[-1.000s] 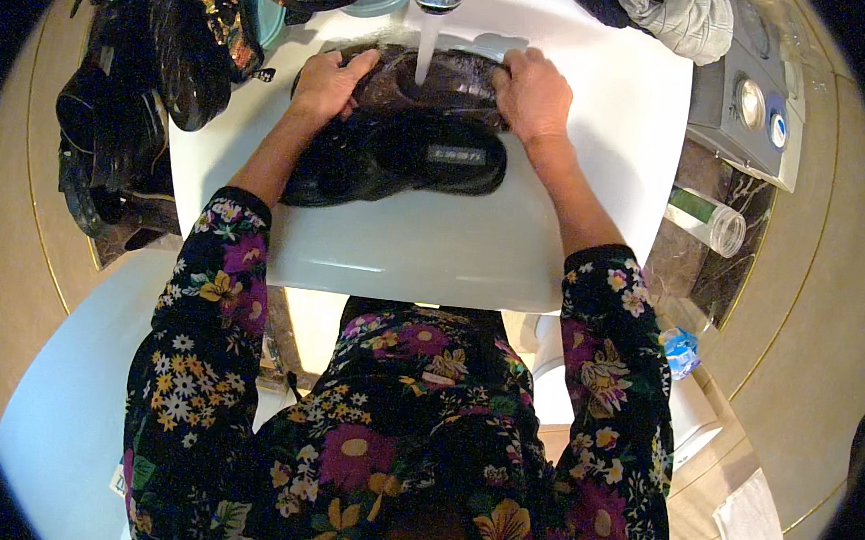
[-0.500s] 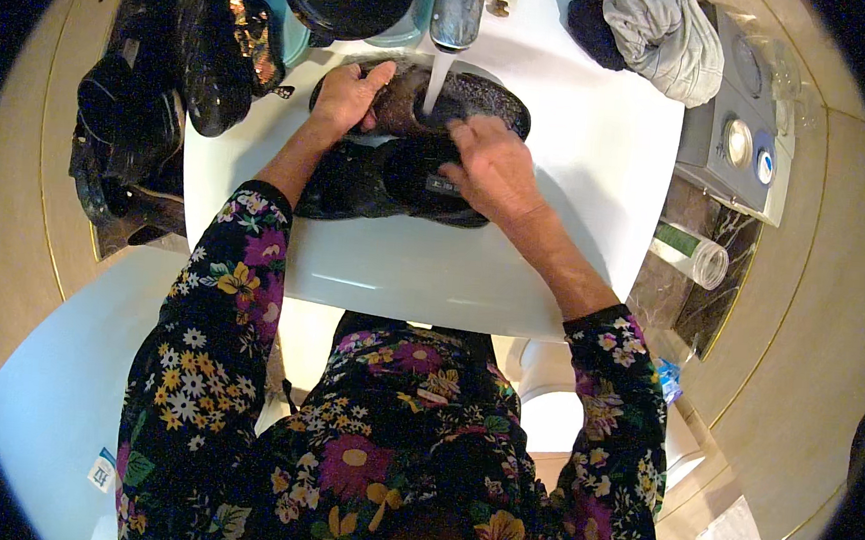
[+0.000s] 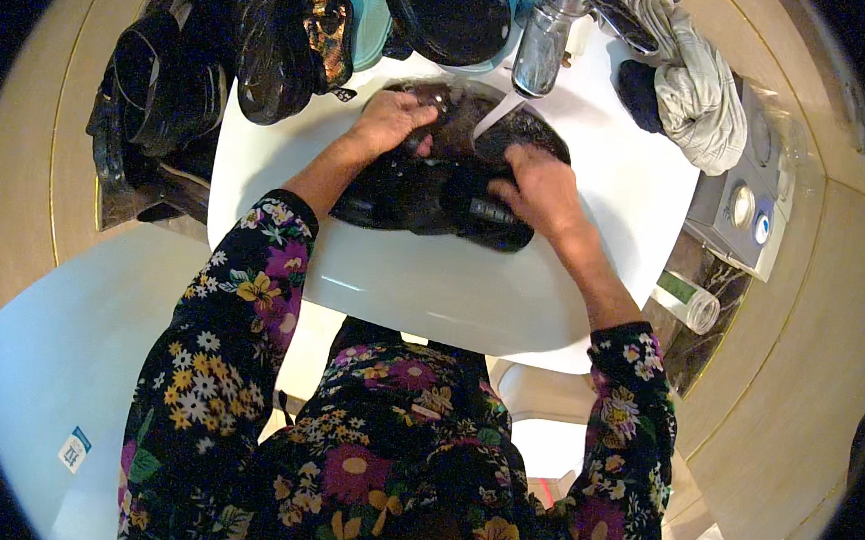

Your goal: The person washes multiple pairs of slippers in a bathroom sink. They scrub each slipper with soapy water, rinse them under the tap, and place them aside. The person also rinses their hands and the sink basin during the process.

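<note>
A wet dark shoe (image 3: 518,125) lies in the white sink (image 3: 422,279), with tap water falling onto it. My left hand (image 3: 390,129) grips its left end, the thumb on top. At the shoe's near right edge is my right hand (image 3: 546,190), fingers curled and slightly blurred. Whatever those fingers close on is hidden. A second black shoe (image 3: 387,205) sits nearer me in the sink, directly below the first, with a pale label showing inside it by my right hand.
The chrome tap (image 3: 541,52) stands over the sink's far side. Several black shoes (image 3: 265,78) crowd the left. A grey cloth (image 3: 699,113) lies at the back right, beside a grey box (image 3: 723,210). A clear jar (image 3: 689,303) stands right of the sink.
The whole view has shifted, so the sink and shoes appear farther right. Both hands stay at the same wet shoe; my left thumb has come in closer over it. Water still runs.
</note>
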A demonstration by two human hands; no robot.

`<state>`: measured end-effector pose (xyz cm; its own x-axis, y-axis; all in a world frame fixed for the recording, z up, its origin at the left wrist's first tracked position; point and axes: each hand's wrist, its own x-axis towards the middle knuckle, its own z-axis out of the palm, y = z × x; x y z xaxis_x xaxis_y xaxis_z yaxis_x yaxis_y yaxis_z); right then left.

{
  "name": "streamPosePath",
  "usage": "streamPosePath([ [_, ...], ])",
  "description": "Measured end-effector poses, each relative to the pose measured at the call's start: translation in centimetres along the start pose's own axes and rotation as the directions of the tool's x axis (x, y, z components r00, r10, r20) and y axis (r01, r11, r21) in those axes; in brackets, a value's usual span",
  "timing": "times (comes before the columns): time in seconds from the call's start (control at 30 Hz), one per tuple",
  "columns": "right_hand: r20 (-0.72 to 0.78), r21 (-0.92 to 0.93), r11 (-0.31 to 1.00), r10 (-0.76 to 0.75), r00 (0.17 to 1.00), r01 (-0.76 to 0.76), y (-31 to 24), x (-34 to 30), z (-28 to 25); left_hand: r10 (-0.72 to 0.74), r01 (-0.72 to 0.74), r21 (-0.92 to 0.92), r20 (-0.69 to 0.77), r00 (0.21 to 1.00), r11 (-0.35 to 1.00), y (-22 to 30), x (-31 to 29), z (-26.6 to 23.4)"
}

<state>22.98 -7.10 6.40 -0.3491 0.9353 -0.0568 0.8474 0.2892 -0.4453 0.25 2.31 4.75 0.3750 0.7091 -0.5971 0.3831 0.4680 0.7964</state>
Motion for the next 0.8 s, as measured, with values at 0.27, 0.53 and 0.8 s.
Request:
streamPosePath([
  [0.27,0.161,-0.043,0.988,0.155,0.975,-0.15,-0.1,-3.6,-1.1,0.334,-0.3,0.433,-0.002,0.943,0.85,-0.7,-4.2,-0.4],
  [0.53,0.002,-0.015,1.0,0.017,1.0,-0.017,-1.5,0.3,0.0,0.531,-0.331,0.845,0.067,0.845,0.42,-3.1,-6.4,1.4],
  [0.8,-0.091,-0.023,0.999,0.025,0.996,-0.027,-2.2,0.5,4.1,0.467,-0.378,0.851,0.183,0.865,0.366,-2.8,-5.3,0.0],
])
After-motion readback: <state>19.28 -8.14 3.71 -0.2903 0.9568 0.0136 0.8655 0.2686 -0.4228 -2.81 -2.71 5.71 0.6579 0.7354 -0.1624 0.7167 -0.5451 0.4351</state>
